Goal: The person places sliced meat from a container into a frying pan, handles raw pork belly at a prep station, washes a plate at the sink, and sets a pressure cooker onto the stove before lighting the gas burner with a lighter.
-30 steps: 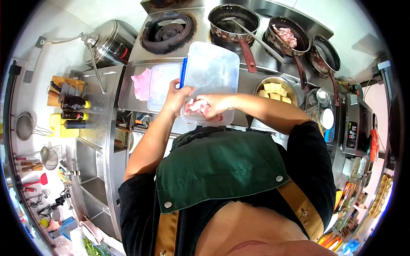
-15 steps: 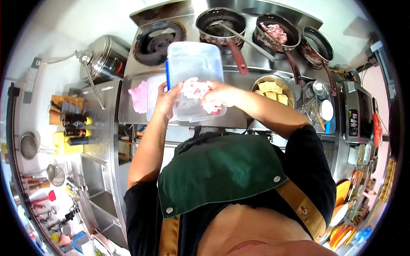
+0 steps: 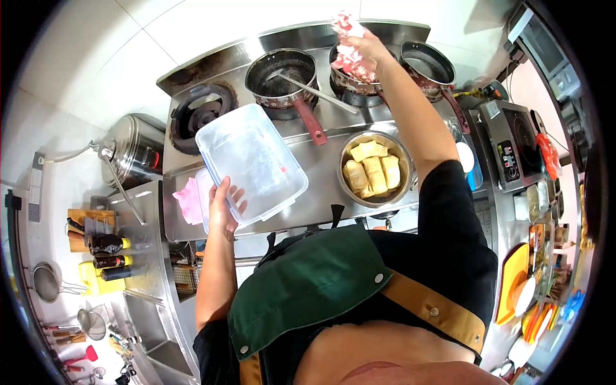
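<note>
- meat [image 3: 353,65]: red and white pieces, raised at the middle pan [image 3: 366,86]; upper part past its far rim, lower part over its mouth. contact with pan: cannot tell.
- right hand [image 3: 367,47]: fingers closed round the meat, arm extended over the stove.
- left pan [image 3: 268,100]: beside the middle one; long-handled utensil [image 3: 321,94] leaning across its rim.
- right pan [image 3: 428,62]: on the other side, its dark inside visible.
- bowl [image 3: 347,192]: metal, nearer the person, filled with yellow blocks [image 3: 374,171].
- tub [image 3: 250,157]: clear plastic, tilted, a small red scrap inside.
- left hand [image 3: 224,210]: clamped on the tub's near left edge, thumb outside, fingers visible through plastic.
- pink cloth [image 3: 187,201]: on the counter [image 3: 314,168], left of the tub.
- burner [image 3: 190,122]: black ring, beyond the cloth.
</note>
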`<state>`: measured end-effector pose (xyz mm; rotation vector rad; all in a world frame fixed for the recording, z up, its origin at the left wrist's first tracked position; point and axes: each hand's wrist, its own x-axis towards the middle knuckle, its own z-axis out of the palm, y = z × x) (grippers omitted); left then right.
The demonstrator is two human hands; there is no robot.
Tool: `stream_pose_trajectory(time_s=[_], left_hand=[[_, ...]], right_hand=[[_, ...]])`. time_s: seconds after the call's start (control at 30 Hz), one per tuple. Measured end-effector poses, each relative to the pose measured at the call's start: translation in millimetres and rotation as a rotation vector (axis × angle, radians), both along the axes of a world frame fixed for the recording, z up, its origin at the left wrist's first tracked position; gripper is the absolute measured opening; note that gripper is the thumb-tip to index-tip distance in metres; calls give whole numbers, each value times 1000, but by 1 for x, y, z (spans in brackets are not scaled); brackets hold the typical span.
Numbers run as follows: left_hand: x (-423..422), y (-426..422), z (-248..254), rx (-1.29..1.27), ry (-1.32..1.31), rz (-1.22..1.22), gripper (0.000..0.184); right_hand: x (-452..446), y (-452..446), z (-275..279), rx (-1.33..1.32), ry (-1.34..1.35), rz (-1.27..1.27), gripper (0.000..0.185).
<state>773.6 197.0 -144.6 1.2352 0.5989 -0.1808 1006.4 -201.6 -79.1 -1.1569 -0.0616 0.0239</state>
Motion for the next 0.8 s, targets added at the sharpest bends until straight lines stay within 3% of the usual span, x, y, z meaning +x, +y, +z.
stream_pose_trajectory(time_s=[0.07, 0.1, 0.2, 0.23, 0.3, 0.33, 0.37, 0.4, 0.47, 0.57, 0.63, 0.67, 0.7, 0.73, 0.8], left_hand=[[-2, -2, 0, -3, 5, 13, 76], [-2, -4, 0, -2, -1, 17, 76], [-9, -6, -2, 13, -21, 34, 77], [-11, -5, -3, 25, -38, 38, 77], [-16, -5, -1, 60, -75, 62, 74], [-19, 0, -7, 60, -107, 67, 71], [-22, 3, -10, 94, -130, 92, 70], [-26, 6, -8, 104, -149, 100, 70], [-35, 9, -8, 102, -186, 186, 68], [-54, 17, -14, 89, -253, 240, 61], [-66, 21, -14, 66, -262, 285, 59], [-73, 23, -17, 39, -244, 338, 58], [-81, 22, -17, 61, -228, 370, 59], [-89, 22, -17, 85, -212, 410, 59], [-107, 22, -16, 123, -170, 437, 65]], right_hand=[[55, -37, -43, -196, -87, -175, 44], [27, -29, -21, -368, 40, -307, 48], [65, -68, -76, -406, 221, -233, 45], [79, -88, -102, -699, 174, -186, 40], [107, -122, -131, -808, 257, -273, 32], [116, -112, -135, -623, 401, -398, 31], [92, -94, -100, -831, 360, -418, 33], [77, -81, -80, -908, 109, -389, 39], [61, -44, -51, -746, 23, -483, 40], [16, 35, -6, -708, -267, -321, 48], [-17, 98, -4, -566, -692, -120, 18], [-43, 130, 7, -816, -1160, -205, 8], [-85, 164, 15, -900, -1206, -26, 6], [-121, 193, 7, -983, -1087, 203, 5], [-177, 235, -24, -1371, -1361, 547, 18]])
